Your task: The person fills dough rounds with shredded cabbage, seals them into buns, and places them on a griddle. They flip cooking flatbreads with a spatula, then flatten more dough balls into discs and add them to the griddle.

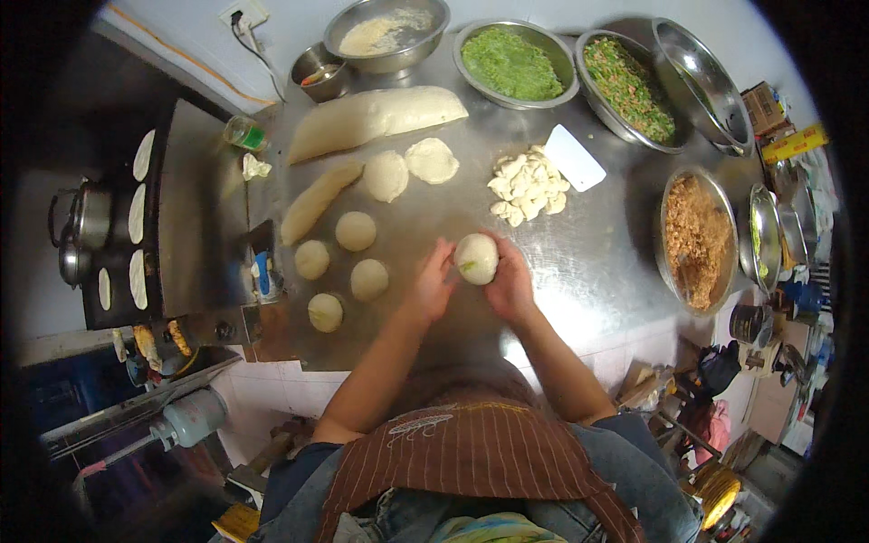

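A round ball of stuffed dough (pixel 476 259) rests against the palm and fingers of my right hand (pixel 512 282), above the steel worktop. A patch of green filling shows on its near side. My left hand (pixel 434 284), slightly blurred, is cupped just left of the ball with nothing in it; whether its fingertips touch the dough is unclear. Several finished dough balls (pixel 356 231) sit to the left. Behind them lie two flattened dough rounds (pixel 432 161), a dough strip (pixel 322 201) and a long thick dough log (pixel 380 119).
A heap of small dough pieces (pixel 528 185) lies beside a white scraper (pixel 574 157). Steel bowls hold green filling (pixel 510 64), mixed chopped filling (pixel 628 88) and brown filling (pixel 698 241). Farther left, flat dough pieces (pixel 138 214) lie on a dark griddle (pixel 119 271). A glass jar (pixel 243 133) lies near it.
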Motion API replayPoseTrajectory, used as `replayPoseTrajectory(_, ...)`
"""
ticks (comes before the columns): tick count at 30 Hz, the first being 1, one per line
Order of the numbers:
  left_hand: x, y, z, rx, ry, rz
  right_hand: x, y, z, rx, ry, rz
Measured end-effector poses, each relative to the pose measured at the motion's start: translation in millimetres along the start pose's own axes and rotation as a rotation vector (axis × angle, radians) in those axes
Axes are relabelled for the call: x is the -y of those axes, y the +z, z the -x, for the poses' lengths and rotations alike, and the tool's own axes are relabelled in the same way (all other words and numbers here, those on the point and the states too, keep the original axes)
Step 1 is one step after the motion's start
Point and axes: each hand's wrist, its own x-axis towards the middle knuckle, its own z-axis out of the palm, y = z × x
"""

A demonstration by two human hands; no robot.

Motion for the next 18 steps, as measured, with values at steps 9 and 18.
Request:
replayPoseTrajectory(9, -9, -54, 49, 0.129, -0.135, 0.553, -65, 70, 30, 0.292, -0.669, 1.704)
replayPoseTrajectory(18, -20, -96, 75, 0.246, -0.073, 0.635, -80, 38, 29, 0.202, -0.124, 1.569)
